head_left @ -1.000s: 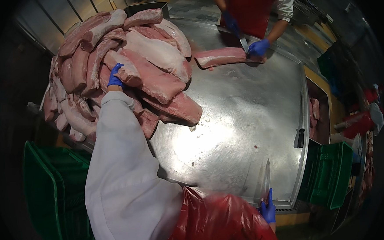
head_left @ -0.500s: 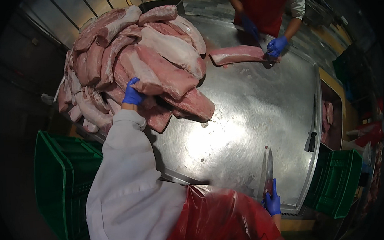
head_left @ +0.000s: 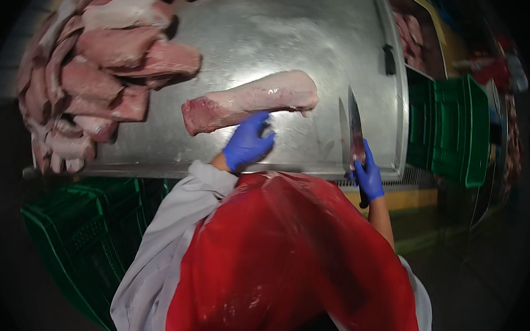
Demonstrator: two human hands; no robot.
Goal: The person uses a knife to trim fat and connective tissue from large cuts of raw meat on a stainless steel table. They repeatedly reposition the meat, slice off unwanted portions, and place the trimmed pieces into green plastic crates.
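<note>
A long piece of pork loin (head_left: 252, 99), pale fat on top and a redder left end, lies across the steel table in front of me. My left hand (head_left: 248, 143), in a blue glove, is at its near edge with fingers apart and loosely bent; whether the fingertips touch the meat is hard to tell. In my right hand (head_left: 369, 177), also blue-gloved, is a knife (head_left: 355, 123), its long blade pointing away from me and its dark handle in my closed fingers. The blade is to the right of the loin, apart from it.
A heap of loins (head_left: 112, 50) covers the table's left side. Another dark-handled tool (head_left: 388, 59) lies by the right edge of the metal table (head_left: 305, 32). Green crates stand at the left (head_left: 81, 243) and right (head_left: 451, 130). Beyond the right edge, a bin holds meat pieces (head_left: 409, 38).
A loin from the heap now lies in front of me, and my left hand has come off the heap and loosened. My view has shifted; the co-worker is out of it. The knife stays in my right hand.
</note>
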